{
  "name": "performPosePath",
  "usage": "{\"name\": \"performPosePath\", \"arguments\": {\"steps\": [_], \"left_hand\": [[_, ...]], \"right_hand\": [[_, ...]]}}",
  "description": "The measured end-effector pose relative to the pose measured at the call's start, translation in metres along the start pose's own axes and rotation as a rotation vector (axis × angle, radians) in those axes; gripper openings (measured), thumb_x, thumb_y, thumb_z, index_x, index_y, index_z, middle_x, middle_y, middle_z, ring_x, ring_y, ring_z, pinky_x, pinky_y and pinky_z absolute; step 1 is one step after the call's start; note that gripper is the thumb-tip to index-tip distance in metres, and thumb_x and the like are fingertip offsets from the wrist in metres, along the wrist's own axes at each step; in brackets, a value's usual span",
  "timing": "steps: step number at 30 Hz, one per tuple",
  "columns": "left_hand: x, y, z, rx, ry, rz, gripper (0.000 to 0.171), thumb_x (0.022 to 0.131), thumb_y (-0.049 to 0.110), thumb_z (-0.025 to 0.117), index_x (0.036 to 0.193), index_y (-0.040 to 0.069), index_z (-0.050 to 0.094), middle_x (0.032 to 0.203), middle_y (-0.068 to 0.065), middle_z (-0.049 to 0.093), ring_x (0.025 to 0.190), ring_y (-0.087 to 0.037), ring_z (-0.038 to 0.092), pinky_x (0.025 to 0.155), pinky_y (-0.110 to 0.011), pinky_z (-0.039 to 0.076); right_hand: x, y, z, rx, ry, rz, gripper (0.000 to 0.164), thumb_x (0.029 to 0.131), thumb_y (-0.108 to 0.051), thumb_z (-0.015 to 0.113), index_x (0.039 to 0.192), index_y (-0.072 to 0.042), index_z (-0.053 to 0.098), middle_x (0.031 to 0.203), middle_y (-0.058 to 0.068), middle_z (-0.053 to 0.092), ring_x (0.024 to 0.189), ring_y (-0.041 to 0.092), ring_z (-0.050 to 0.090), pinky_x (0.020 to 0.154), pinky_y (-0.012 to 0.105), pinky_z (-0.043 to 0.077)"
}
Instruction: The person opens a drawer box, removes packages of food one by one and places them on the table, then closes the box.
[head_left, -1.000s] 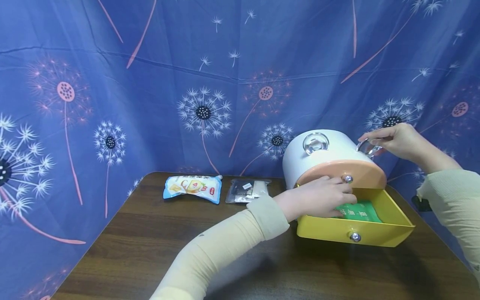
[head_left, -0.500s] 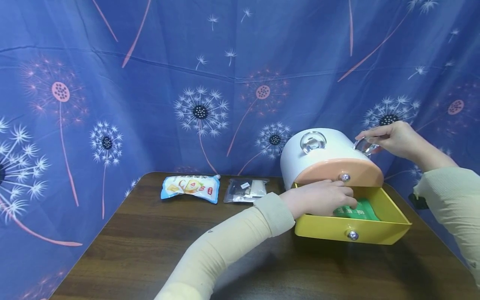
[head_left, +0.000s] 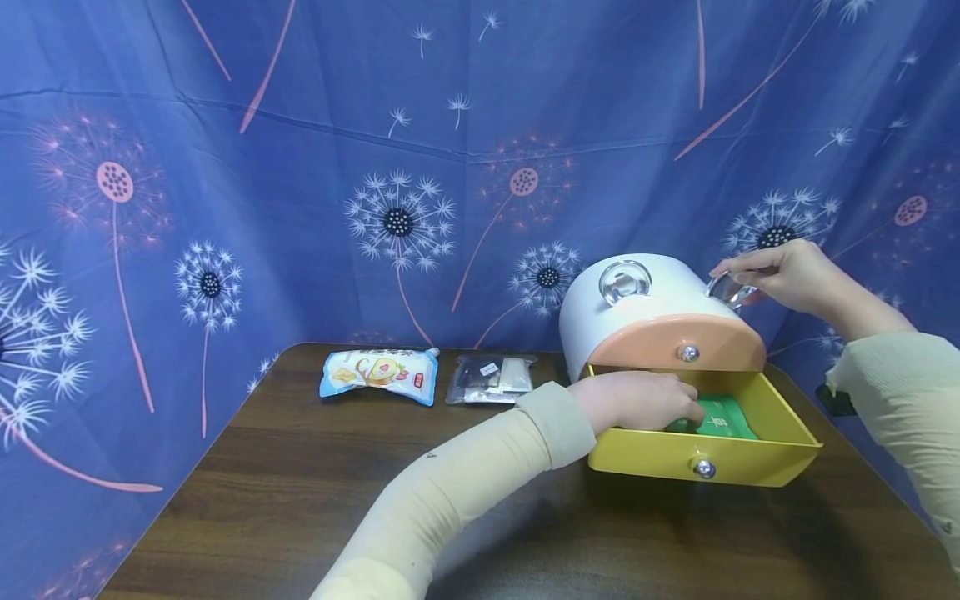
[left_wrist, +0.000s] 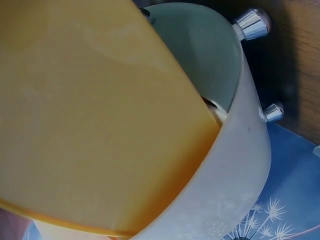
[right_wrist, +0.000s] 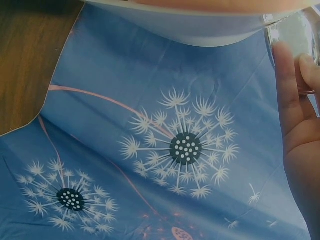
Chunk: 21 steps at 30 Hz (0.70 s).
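A rounded white box [head_left: 663,287] with silver ear-shaped discs and a peach upper drawer [head_left: 678,343] stands at the right of the table. Its yellow lower drawer [head_left: 780,457] is pulled out and holds a green packet [head_left: 726,417]. My left hand [head_left: 637,400] reaches down into this drawer, its curled fingers pinching the packet's left part; the fingertips are partly hidden. In the left wrist view the drawer's wall [left_wrist: 100,115] hides the hand. My right hand [head_left: 798,275] pinches the right silver disc [head_left: 726,290] between thumb and fingers; the right wrist view shows this disc [right_wrist: 295,37] too.
A blue and white snack bag [head_left: 380,375] and a clear plastic pouch [head_left: 491,380] with dark and white contents lie at the back of the brown wooden table [head_left: 315,492]. A blue dandelion-print cloth [head_left: 300,192] hangs behind. A dark object [head_left: 836,400] shows beyond the right edge.
My left hand has moved deeper into the yellow drawer, and its fingers have curled at the green packet. The right hand keeps its hold on the silver disc. The head view has shifted slightly.
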<state>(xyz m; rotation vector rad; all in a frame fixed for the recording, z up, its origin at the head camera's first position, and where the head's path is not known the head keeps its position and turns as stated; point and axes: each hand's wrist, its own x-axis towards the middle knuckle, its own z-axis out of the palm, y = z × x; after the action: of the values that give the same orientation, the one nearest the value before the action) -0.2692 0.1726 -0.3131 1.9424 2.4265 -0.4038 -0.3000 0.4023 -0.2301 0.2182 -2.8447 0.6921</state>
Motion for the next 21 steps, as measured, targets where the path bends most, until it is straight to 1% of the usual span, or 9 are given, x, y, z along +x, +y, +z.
{"name": "performPosePath", "arguments": {"steps": [4, 7, 12, 14, 16, 21], "left_hand": [[0.0008, 0.0006, 0.0008, 0.014, -0.024, -0.01, 0.03, 0.099, 0.027, 0.046, 0.126, 0.034, 0.054, 0.113, 0.009, 0.053, 0.1, -0.006, 0.046, 0.091, -0.014, 0.037], [0.0012, 0.0012, 0.0009, 0.034, -0.036, -0.025, 0.03, 0.1, 0.026, 0.044, 0.127, 0.035, 0.053, 0.114, 0.009, 0.052, 0.101, -0.006, 0.046, 0.092, -0.016, 0.038], [0.0024, 0.0001, 0.0003, 0.054, -0.06, -0.038, 0.033, 0.1, 0.026, 0.042, 0.13, 0.036, 0.05, 0.119, 0.01, 0.05, 0.104, -0.007, 0.044, 0.095, -0.017, 0.037], [0.0026, -0.0007, 0.0001, 0.044, -0.068, -0.043, 0.034, 0.1, 0.026, 0.043, 0.132, 0.036, 0.049, 0.124, 0.011, 0.049, 0.107, -0.007, 0.044, 0.098, -0.017, 0.035], [0.003, -0.0009, 0.0003, 0.037, -0.076, -0.051, 0.036, 0.1, 0.027, 0.043, 0.134, 0.037, 0.047, 0.133, 0.01, 0.047, 0.113, -0.007, 0.044, 0.102, -0.018, 0.032], [0.006, 0.0031, 0.0019, 0.106, -0.081, -0.048, 0.038, 0.101, 0.028, 0.039, 0.137, 0.04, 0.041, 0.146, 0.011, 0.038, 0.128, -0.007, 0.038, 0.109, -0.021, 0.027]], "right_hand": [[0.0001, -0.0003, 0.0001, 0.001, -0.005, 0.005, 0.031, 0.096, -0.016, 0.053, 0.125, -0.008, 0.061, 0.098, 0.017, 0.07, 0.08, 0.034, 0.069, 0.073, 0.058, 0.049], [-0.0001, -0.0005, 0.0004, 0.009, -0.012, 0.006, 0.032, 0.097, -0.017, 0.052, 0.126, -0.008, 0.06, 0.097, 0.017, 0.071, 0.081, 0.034, 0.069, 0.08, 0.065, 0.044], [-0.0006, -0.0011, 0.0007, 0.011, -0.018, 0.011, 0.032, 0.097, -0.017, 0.052, 0.126, -0.008, 0.06, 0.096, 0.017, 0.071, 0.08, 0.033, 0.069, 0.082, 0.068, 0.041], [-0.0004, -0.0016, 0.0007, 0.01, -0.021, 0.014, 0.032, 0.097, -0.017, 0.051, 0.126, -0.008, 0.059, 0.096, 0.017, 0.071, 0.08, 0.033, 0.069, 0.082, 0.068, 0.04], [0.0002, -0.0019, 0.0007, 0.009, -0.025, 0.017, 0.032, 0.097, -0.017, 0.051, 0.127, -0.008, 0.059, 0.096, 0.017, 0.071, 0.08, 0.033, 0.069, 0.082, 0.068, 0.04], [0.0017, -0.0017, 0.0014, 0.007, -0.027, 0.019, 0.032, 0.096, -0.014, 0.052, 0.127, -0.007, 0.059, 0.096, 0.018, 0.071, 0.08, 0.033, 0.069, 0.082, 0.067, 0.041]]}}
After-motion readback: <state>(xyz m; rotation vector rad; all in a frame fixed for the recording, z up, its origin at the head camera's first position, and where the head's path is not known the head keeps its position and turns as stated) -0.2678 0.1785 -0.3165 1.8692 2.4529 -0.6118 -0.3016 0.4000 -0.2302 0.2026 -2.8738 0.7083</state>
